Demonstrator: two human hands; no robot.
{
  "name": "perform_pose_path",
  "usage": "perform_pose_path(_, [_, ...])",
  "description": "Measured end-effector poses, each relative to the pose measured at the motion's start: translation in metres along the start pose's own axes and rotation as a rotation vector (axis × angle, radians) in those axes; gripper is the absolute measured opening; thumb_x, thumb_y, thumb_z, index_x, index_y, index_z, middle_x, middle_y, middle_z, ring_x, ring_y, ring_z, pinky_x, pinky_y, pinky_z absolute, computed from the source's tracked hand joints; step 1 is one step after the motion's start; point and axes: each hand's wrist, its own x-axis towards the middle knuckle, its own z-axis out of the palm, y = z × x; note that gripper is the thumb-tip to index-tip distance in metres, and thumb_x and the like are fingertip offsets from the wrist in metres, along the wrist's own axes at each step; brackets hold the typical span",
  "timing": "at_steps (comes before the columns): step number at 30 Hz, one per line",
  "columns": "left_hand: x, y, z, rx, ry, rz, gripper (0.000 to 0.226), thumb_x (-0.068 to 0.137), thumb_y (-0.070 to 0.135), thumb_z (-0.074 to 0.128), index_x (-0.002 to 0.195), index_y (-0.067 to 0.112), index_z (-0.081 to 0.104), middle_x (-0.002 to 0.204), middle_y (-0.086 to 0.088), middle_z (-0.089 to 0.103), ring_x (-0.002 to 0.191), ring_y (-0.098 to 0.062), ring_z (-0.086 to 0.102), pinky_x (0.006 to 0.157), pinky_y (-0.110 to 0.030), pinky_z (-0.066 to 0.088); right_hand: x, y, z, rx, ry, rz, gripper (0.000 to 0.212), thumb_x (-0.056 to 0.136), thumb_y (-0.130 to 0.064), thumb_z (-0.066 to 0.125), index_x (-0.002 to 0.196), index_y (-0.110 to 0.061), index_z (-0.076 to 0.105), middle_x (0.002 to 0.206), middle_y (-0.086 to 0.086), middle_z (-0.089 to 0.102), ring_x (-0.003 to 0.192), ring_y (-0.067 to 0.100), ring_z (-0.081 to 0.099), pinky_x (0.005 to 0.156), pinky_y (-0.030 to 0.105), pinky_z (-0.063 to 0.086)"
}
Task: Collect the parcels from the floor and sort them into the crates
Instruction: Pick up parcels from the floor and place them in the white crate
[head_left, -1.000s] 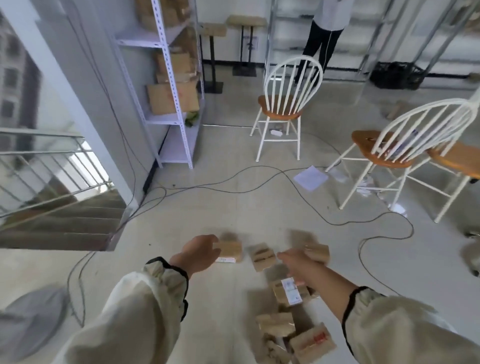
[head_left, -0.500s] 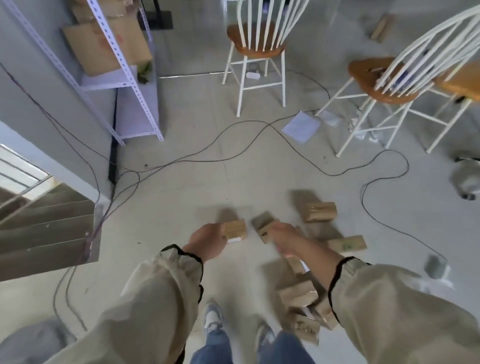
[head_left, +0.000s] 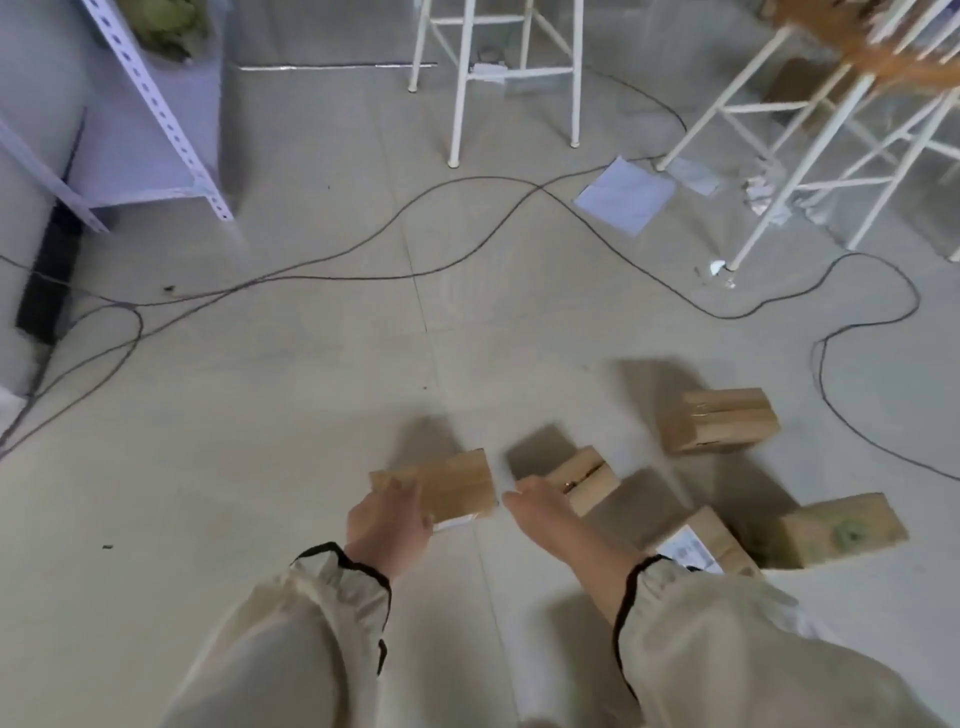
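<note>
the first parcel (head_left: 452, 480) is low over the floor (head_left: 260, 415), the left hand (head_left: 387, 527) curled round its near end. just beside it lies the second parcel (head_left: 589, 478); the right hand (head_left: 540, 512) touches it, but whether those fingers have closed i cannot tell. a far parcel (head_left: 719, 421), a labelled parcel (head_left: 698, 543) and an end parcel (head_left: 844, 530) lie to the right, with cables (head_left: 467, 182) beyond. this looks like the collecting step. next, the right hand needs a firm hold; no crates are in view, so they must be found.
</note>
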Motion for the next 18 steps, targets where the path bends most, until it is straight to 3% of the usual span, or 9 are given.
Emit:
perform_pose_path(3, [0.062,-0.025,0.052,0.047,0.037,-0.061,0.057,0.083,0.043,0.058,0.135,0.029,0.038,0.124,-0.002,0.049,0.11,-0.026,0.057,0.082,-0.034,0.044,0.076,0.02,0.031,0.014,0.12,-0.056,0.05,0.092,-0.032,0.043,0.134,-0.006,0.044,0.118,0.009,0.05,0.106,0.024,0.05,0.079,0.028,0.034])
perform_pose_path(5, [0.097,-0.04,0.077,0.038,0.104,-0.058,0.064,0.077,0.06,0.058,0.13,0.029,0.04,0.12,0.001,0.047,0.106,-0.024,0.057,0.077,-0.033,0.043,0.118,0.024,0.043,0.08,0.161,-0.081,0.048,0.091,-0.034,0.046,0.129,-0.005,0.049,0.11,0.007,0.053,0.091,0.017,0.055,0.072,0.025,0.041])
perform_pose_path(8, [0.133,-0.058,0.097,-0.119,0.094,-0.012,0.081,0.072,0.076,0.052,0.136,0.03,0.035,0.132,0.0,0.044,0.111,-0.024,0.055,0.082,-0.034,0.046,0.155,0.016,0.044,0.057,0.004,-0.103,0.039,0.09,-0.041,0.048,0.11,-0.009,0.058,0.098,0.006,0.058,0.081,0.017,0.058,0.062,0.024,0.044])
perform_pose_path(11, [0.135,-0.068,0.109,-0.168,0.024,0.045,0.113,0.056,0.076,0.066,0.146,0.038,0.011,0.156,0.003,0.009,0.128,-0.029,0.043,0.095,-0.039,0.045,0.163,0.016,0.045,0.067,-0.023,-0.134,0.022,0.089,-0.019,0.055,0.104,-0.004,0.06,0.096,0.013,0.062,0.081,0.025,0.063,0.06,0.028,0.052])
perform_pose_path(13, [0.124,-0.075,0.118,-0.166,-0.012,0.089,0.126,0.045,0.072,0.074,0.143,0.048,-0.003,0.154,0.011,-0.003,0.128,-0.032,0.038,0.093,-0.042,0.049,0.159,0.023,0.049,0.109,-0.032,-0.087,0.018,0.087,-0.007,0.056,0.103,0.001,0.059,0.096,0.017,0.062,0.085,0.03,0.064,0.062,0.034,0.056])
perform_pose_path(16, [0.119,-0.083,0.12,-0.209,-0.042,0.14,0.123,0.04,0.062,0.08,0.135,0.055,0.003,0.142,0.011,0.012,0.116,-0.029,0.041,0.087,-0.041,0.052,0.155,0.029,0.049,0.194,-0.125,-0.023,0.004,0.088,-0.002,0.057,0.09,0.0,0.058,0.087,0.013,0.061,0.074,0.024,0.064,0.047,0.027,0.053])
perform_pose_path(18, [0.128,-0.086,0.109,-0.277,-0.06,0.146,0.112,0.043,0.058,0.081,0.134,0.051,0.015,0.132,0.007,0.023,0.108,-0.023,0.043,0.085,-0.037,0.052,0.16,0.025,0.044,0.257,-0.124,-0.018,0.007,0.089,-0.003,0.058,0.082,-0.002,0.057,0.08,0.011,0.06,0.065,0.018,0.062,0.04,0.022,0.049])
